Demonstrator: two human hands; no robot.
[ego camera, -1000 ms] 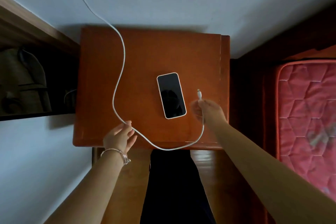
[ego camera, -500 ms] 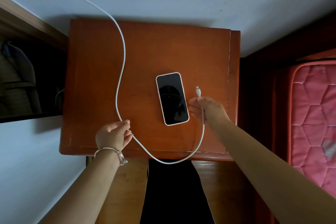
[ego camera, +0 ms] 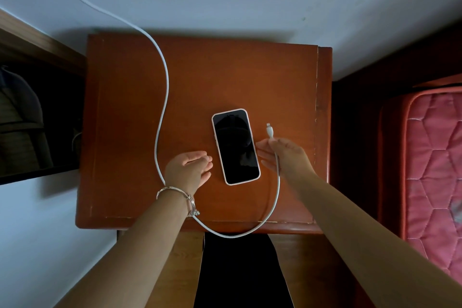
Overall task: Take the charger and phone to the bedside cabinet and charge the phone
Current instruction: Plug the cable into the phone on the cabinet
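Note:
A phone [ego camera: 236, 146] with a dark screen and pale case lies face up on the reddish-brown bedside cabinet [ego camera: 225, 77]. A white charger cable [ego camera: 163, 87] comes down from the wall at top left, curves across the cabinet top, loops over its front edge and rises to my right hand [ego camera: 285, 157]. That hand pinches the cable just below the plug [ego camera: 269, 129], which points away from me, right of the phone and apart from it. My left hand [ego camera: 190, 170], with a bracelet on the wrist, hovers open just left of the phone, holding nothing.
A red quilted mattress [ego camera: 432, 170] stands to the right of the cabinet, past a dark gap. On the left is a dark open shelf [ego camera: 32, 120] with things inside. A pale wall rises behind the cabinet.
My left hand has let go of the cable and moved right, close to the phone's left side. The right hand still holds the plug end in much the same place.

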